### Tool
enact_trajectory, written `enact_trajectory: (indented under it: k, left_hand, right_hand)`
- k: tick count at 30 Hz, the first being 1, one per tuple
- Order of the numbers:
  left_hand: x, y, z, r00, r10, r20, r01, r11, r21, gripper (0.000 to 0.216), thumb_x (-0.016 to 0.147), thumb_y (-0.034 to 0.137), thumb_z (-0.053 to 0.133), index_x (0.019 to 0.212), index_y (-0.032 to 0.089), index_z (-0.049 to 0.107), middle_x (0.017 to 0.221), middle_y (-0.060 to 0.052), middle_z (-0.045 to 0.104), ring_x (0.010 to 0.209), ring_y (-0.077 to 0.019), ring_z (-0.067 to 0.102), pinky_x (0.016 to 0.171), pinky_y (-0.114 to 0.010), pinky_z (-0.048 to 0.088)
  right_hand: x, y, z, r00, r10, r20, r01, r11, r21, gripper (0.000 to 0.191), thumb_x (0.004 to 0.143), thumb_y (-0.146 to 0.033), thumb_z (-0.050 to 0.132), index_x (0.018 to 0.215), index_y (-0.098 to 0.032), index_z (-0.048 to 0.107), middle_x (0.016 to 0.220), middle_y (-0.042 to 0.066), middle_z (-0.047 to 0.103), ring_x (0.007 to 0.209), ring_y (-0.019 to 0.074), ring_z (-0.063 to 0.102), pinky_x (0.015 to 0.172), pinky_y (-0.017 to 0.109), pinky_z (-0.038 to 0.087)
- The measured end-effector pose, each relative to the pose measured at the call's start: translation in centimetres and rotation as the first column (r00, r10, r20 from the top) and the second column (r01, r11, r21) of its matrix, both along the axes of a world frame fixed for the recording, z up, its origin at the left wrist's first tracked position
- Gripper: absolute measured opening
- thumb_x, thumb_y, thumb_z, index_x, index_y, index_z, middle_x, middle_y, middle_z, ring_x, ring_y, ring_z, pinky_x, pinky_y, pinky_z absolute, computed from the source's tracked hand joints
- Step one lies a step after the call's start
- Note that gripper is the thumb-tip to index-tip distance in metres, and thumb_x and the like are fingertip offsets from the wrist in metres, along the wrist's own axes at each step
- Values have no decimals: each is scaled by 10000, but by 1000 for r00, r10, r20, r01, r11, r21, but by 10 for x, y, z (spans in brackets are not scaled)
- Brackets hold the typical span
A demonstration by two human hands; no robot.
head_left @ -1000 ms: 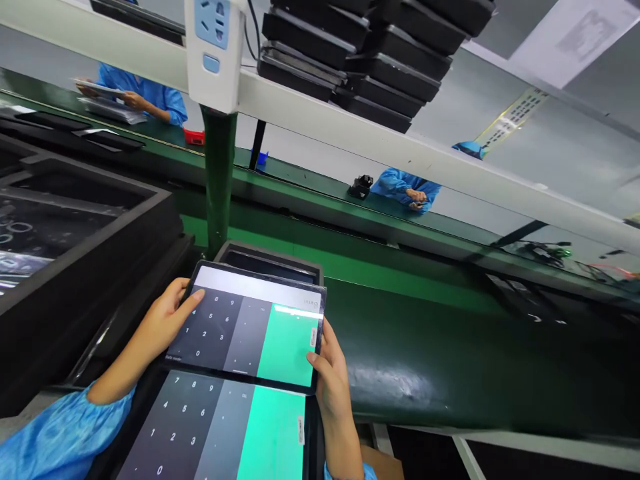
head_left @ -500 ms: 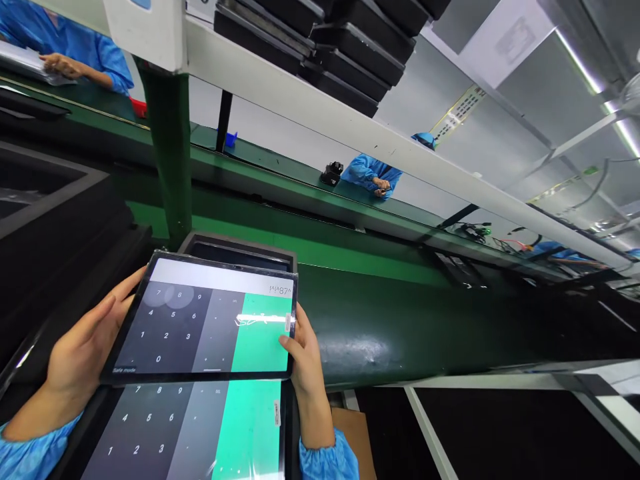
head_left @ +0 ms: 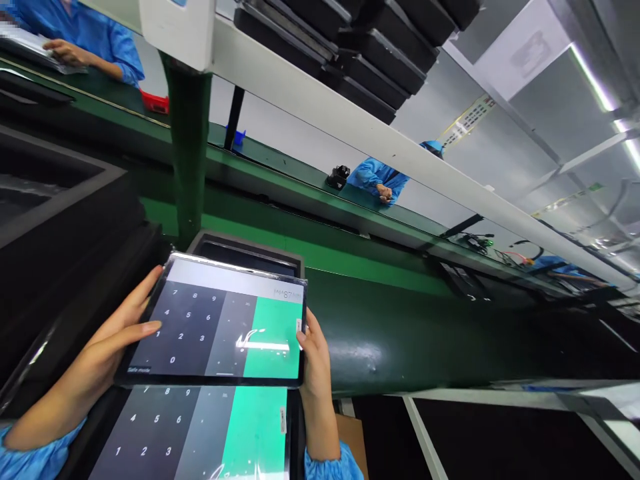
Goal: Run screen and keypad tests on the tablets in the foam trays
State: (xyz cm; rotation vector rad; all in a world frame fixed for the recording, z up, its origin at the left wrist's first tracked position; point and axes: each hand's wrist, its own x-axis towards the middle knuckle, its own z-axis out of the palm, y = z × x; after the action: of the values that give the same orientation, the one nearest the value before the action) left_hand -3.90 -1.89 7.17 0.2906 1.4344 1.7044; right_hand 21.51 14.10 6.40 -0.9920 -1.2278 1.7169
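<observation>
Between my two hands is a tablet, its lit screen showing a calculator keypad with a green strip at the right. My left hand grips its left edge, with the thumb over the screen near the number 1. At the right edge, my right hand holds on with its thumb by a small white label. Below and nearer to me lies a second tablet, showing the same keypad and partly covered by the held one. A dark framed tray sits just behind the held tablet.
Black foam trays are stacked at my left. A green post rises from the green bench. Black trays rest on the white overhead shelf. Co-workers in blue sleeves sit beyond the rail.
My left thumb has moved from the tablet's edge onto the screen. The number on the display differs, and the pale touch circles near 7 and 8 are gone. The view has shifted slightly.
</observation>
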Motion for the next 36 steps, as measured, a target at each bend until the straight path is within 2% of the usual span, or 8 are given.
enact_trajectory:
  k: [3,8,12,15,20,25,31,36]
  left_hand:
    - [-5,4,-9,999,-33,-30,35,997,73,917,631,461,851,1468,369,488,1442,6,608,1323,-333,562,1077,-339,503]
    - [-7,6,-15,996,-76,-52,82,989,122,997,666,432,861,1534,322,383,1406,-76,632,1286,-341,596,1126,-401,458]
    - [-6,7,-19,995,-87,-47,94,982,167,1008,697,403,855,1554,343,327,1439,-74,605,1274,-319,608,1120,-386,458]
    - [-7,7,-22,994,-97,-60,105,981,162,1034,700,397,861,1563,356,293,1433,-68,609,1265,-307,614,1106,-368,464]
    - [-8,7,-21,989,-117,-91,129,982,140,1063,703,367,876,1565,393,255,1414,-46,622,1282,-281,600,1059,-311,478]
    - [-7,6,-12,995,-54,82,37,979,200,824,752,425,774,1493,311,433,1304,-46,691,1209,-295,639,984,-326,520]
    - [-9,8,-12,982,-19,189,-17,982,186,710,670,350,805,1336,219,596,1186,-59,737,1133,-300,670,878,-310,560]
    - [-13,9,-15,978,-91,186,51,976,212,627,675,311,808,1273,218,644,1147,-61,745,1046,-298,703,777,-311,586]
  right_hand:
    - [1,2,-1,999,-51,20,50,999,18,552,767,-403,793,1292,-275,683,1311,53,708,1221,333,644,1026,443,513]
    - [1,4,-6,996,-88,-3,88,995,48,546,777,-431,778,1293,-284,683,1345,48,689,1261,321,614,1048,433,472]
    - [1,5,-8,992,-128,9,127,990,64,514,758,-439,799,1242,-288,713,1331,35,699,1264,297,608,1040,390,454]
    - [1,6,-9,992,-125,2,125,990,65,507,760,-436,802,1236,-285,717,1308,40,712,1248,295,619,1012,380,466]
    - [3,7,-12,994,-108,23,106,991,85,537,774,-457,790,1271,-276,698,1365,44,678,1298,305,583,1061,390,437]
    - [2,7,-10,991,-130,39,127,990,62,524,760,-472,792,1239,-272,721,1328,48,702,1253,314,619,1029,401,470]
    - [1,6,-5,989,-136,58,133,989,62,496,741,-500,808,1187,-292,752,1348,33,694,1333,323,566,1072,408,456]
    - [3,7,-8,989,-133,64,130,991,42,526,749,-491,802,1224,-275,737,1411,36,650,1402,331,499,1146,433,404]
